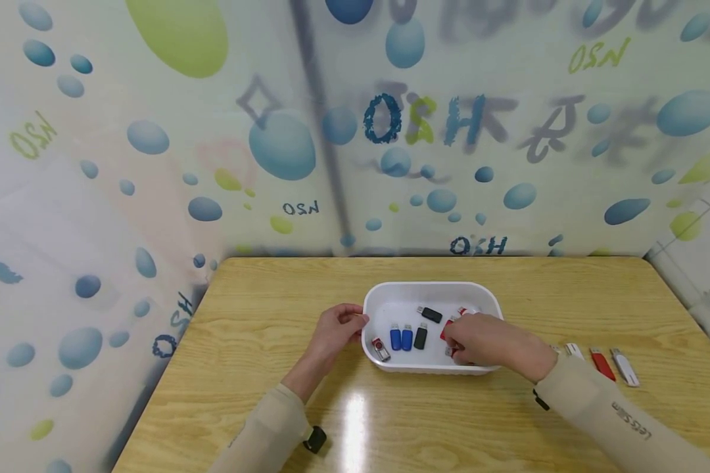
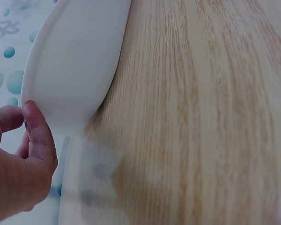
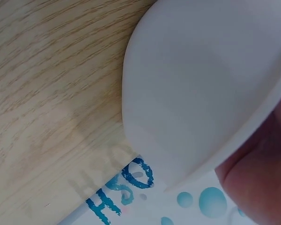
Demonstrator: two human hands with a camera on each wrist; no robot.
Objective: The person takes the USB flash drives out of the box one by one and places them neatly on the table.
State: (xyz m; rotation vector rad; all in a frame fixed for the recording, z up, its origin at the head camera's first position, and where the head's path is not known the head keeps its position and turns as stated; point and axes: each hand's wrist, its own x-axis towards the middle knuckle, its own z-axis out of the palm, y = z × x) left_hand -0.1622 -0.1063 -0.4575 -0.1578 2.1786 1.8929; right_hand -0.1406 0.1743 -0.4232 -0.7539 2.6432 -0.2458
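USB sticks (image 1: pixel 396 338), scattered inside a white tray (image 1: pixel 396 307) just right of centre in the head frame: two blue sticks (image 1: pixel 407 339) side by side, with a black stick (image 1: pixel 421 337) just to their right, another black stick (image 1: pixel 431 315) slanting above, and a red-and-silver stick (image 1: pixel 381 349) in the tray's lower left. At the tray's left end, pinching the rim with the left hand (image 1: pixel 334 328); same grasp seen at the left edge of the left wrist frame. At the tray's right end, reaching in over the rim with the right hand (image 1: pixel 479 338), just beside a red stick (image 1: pixel 448 328); cannot tell whether grasping it. At lower right, on the wooden table (image 1: pixel 284 289), more sticks (image 1: pixel 602 363) in a row near the right sleeve (image 1: pixel 591 401).
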